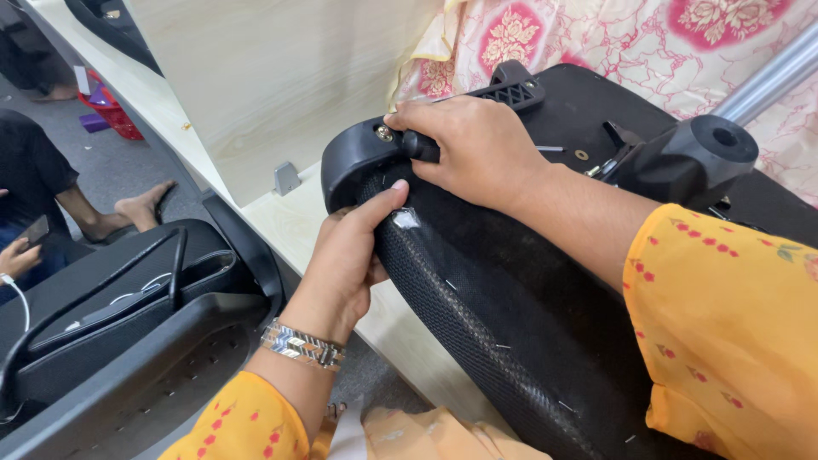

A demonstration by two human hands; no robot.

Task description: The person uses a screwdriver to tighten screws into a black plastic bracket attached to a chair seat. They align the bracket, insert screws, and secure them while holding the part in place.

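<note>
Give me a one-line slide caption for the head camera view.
Left hand steadies a mesh-covered chair seat while right hand works a black-handled tool at the armrest bracket.

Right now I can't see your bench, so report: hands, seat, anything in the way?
Left hand pinching mesh seat edge. Right hand gripping tool handle at black armrest bracket. Nothing blocking.

Right hand [477,149] wraps its fingers [426,128] over a black handle [420,146] by the armrest bracket [354,158]; just below them, left hand [345,264] pinches the mesh seat edge [443,290], thumb up.
</note>
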